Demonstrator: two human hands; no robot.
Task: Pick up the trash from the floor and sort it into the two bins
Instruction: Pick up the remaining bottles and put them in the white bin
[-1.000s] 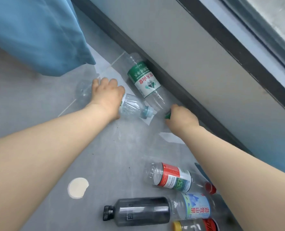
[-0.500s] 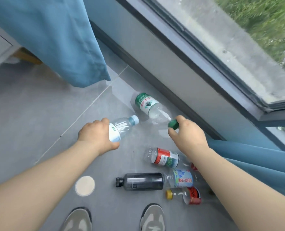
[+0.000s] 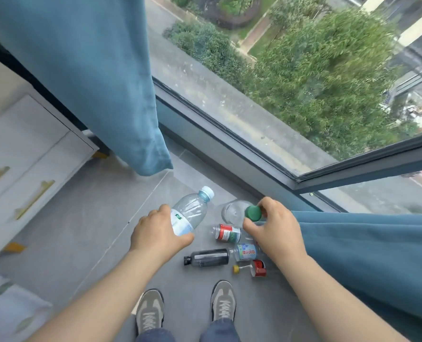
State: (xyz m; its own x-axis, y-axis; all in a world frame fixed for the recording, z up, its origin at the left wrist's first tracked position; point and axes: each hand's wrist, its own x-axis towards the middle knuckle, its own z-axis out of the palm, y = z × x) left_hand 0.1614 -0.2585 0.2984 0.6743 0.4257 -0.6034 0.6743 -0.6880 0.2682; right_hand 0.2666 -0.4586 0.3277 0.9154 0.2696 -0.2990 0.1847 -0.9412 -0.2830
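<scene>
So my left hand [image 3: 155,233] is wrapped round the lower half of a clear water bottle [image 3: 190,213], its pale blue cap pointing away. My right hand [image 3: 271,230] has the green-capped bottle [image 3: 232,213] pinched at the neck, fingers curled. A dark bottle [image 3: 208,257] lies on the floor [image 3: 93,230] underneath.

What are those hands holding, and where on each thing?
The left hand grips a blue-capped bottle around its labelled lower body; the right hand pinches a green-capped bottle at its cap end.
</scene>
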